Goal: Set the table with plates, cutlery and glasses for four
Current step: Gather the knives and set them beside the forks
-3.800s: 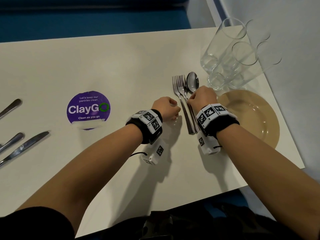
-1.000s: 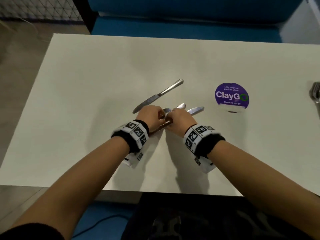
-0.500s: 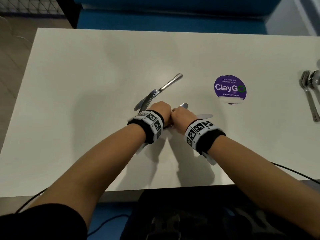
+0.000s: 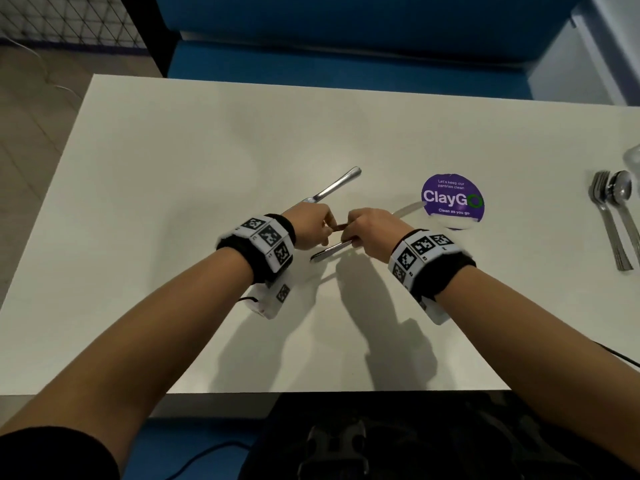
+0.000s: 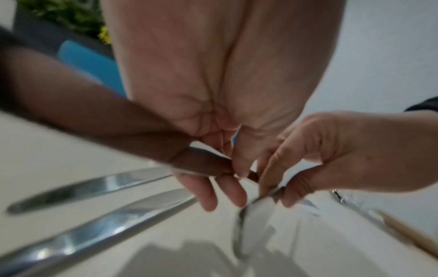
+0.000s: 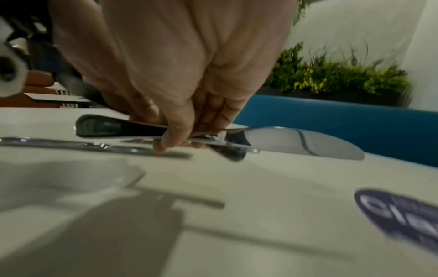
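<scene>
Both hands meet over the middle of the white table (image 4: 173, 306). My right hand (image 4: 360, 237) pinches a table knife (image 6: 308, 142) by its handle, blade pointing right toward the sticker, held just above the tabletop. My left hand (image 4: 320, 230) pinches the handle end of a second knife (image 5: 201, 163), whose blade runs back under my wrist and blurs close to the left wrist camera. Another knife (image 4: 332, 190) lies on the table just beyond my left hand. In the left wrist view, two knives (image 5: 94, 189) lie flat to the left of my fingers.
A round purple ClayGo sticker (image 4: 452, 200) sits right of my hands. Forks and a spoon (image 4: 613, 220) lie at the far right, with a glass edge (image 4: 632, 164) behind them. A blue bench (image 4: 346, 46) runs along the far side. Floor shows past the table's left edge.
My hands have drawn slightly apart, each with a knife handle pinched. The right hand's knife has come up off the table, blade toward the sticker.
</scene>
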